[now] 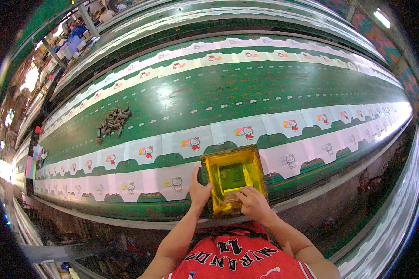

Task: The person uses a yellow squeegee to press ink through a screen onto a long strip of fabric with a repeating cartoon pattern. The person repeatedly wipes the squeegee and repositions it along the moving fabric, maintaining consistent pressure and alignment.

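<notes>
A person stands at a long green table [246,88] that runs off to both sides. Rows of white cloth pieces [239,130] lie along it, each with a small cartoon cat print. A yellow printing frame [233,177] with a wooden rim sits flat on the near row, close to the table's front edge, covering one cloth piece. The left hand [199,189] grips the frame's left side, fingers clenched around the rim. The right hand [252,201] rests on the frame's near edge, fingers curled over it and pressing down on the yellow mesh. Cloth pieces to the left show coloured prints; those to the right of the frame show paler outline prints. A pile of small dark blocks [113,122] lies on the bare green middle of the table, well apart from the hands
</notes>
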Demonstrator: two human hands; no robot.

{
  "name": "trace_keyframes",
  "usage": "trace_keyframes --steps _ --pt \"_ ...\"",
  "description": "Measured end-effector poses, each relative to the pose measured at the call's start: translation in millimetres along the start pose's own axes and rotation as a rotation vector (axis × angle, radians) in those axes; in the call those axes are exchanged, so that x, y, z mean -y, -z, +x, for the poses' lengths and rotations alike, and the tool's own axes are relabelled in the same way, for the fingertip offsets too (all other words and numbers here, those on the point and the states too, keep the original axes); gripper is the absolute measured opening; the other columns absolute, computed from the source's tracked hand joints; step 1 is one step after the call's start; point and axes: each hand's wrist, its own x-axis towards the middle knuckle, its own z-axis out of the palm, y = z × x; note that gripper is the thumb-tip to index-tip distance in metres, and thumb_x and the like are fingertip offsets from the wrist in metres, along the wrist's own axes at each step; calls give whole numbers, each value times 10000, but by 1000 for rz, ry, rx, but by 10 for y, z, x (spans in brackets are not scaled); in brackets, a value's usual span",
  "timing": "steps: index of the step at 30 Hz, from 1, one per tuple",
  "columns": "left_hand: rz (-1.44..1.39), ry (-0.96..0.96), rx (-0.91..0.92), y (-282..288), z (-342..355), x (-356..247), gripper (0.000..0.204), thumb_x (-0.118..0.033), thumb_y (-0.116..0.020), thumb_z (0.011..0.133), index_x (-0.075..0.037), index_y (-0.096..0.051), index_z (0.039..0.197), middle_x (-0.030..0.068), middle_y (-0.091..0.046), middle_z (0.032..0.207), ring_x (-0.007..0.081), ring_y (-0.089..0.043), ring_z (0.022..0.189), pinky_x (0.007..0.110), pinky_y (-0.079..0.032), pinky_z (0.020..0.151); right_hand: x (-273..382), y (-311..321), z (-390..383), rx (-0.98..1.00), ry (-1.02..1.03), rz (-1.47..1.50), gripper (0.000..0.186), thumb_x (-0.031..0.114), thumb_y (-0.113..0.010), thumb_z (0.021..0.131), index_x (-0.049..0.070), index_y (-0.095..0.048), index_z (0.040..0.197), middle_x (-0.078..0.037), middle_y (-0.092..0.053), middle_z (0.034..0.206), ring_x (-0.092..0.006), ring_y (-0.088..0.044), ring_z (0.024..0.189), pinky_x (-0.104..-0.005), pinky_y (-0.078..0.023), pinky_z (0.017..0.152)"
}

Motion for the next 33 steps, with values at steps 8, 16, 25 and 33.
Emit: trace_keyframes --steps 8,16,25,33 --pt "110 -66 -34 -161 29 221 791 -61 -706 689 -42 -436 1432 221 -570 1352 327 -627 1139 390 -477 985 -216 13 -79 15 25 89 338 15 -615 703 13 -635 1040 -133 -641 1020 -335 -616 978 -415 -516 863" --pt "63 47 33 -82 13 5 803 -66 -708 689 -34 -427 1441 212 -561 1371 328 -573 1241 379 -446 1036 -218 28 -73 32 24 103 360 2 -608 696 1 -636 1054 -139 -646 1027 -338 -622 977 -422 -519 863" --pt "92 -18 26 -91 5 86 813 -39 -726 689 -13 -424 1444 241 -529 1397 360 -526 1291 400 -421 1061 -222 -66 -286 69 114 47 416 80 -639 698 25 -604 1109 -176 -636 1076 -371 -602 1033 -443 -498 932" --pt "33 -15 44 -93 46 141 801 -25 -737 683 9 -437 1424 244 -538 1380 355 -523 1291 390 -407 1078 -650 -65 918 -4 -47 47 290 -6 -604 693 28 -654 976 -136 -652 1004 -368 -597 1016 -435 -504 897"
